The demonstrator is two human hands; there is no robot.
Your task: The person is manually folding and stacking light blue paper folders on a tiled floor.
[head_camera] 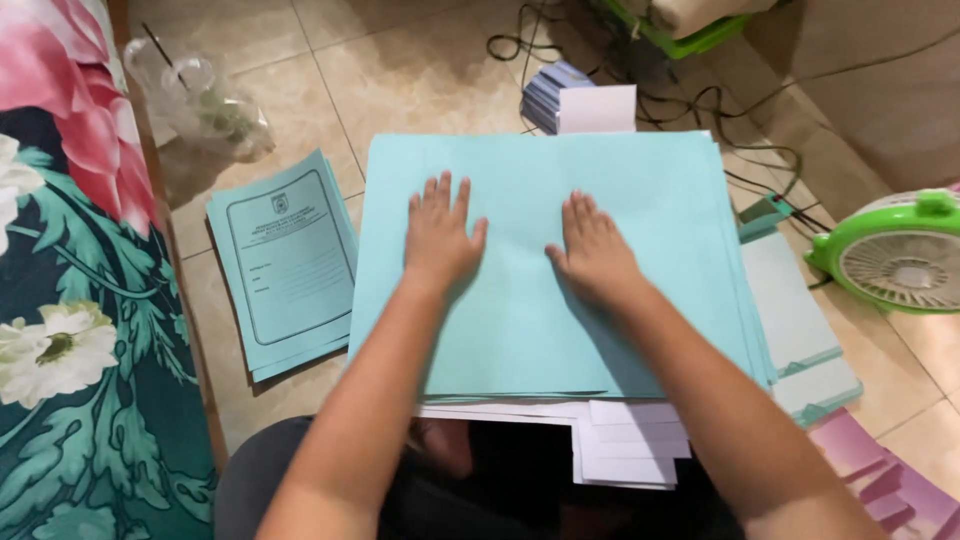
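Note:
A thick stack of large pale blue-green sheets (650, 190) lies in front of me on the tiled floor. My left hand (440, 235) rests flat on the top sheet, palm down, fingers slightly apart. My right hand (594, 250) lies flat beside it on the same sheet, a little to the right. Neither hand holds anything. Under the near edge of the stack, white papers (625, 450) stick out.
A smaller pile of printed blue-green covers (285, 265) lies to the left. A clear plastic cup with a straw (205, 100) lies on its side at far left. A green fan (900, 255), black cables (700, 100), more paper piles (800, 320) and a floral fabric (70, 300) surround the area.

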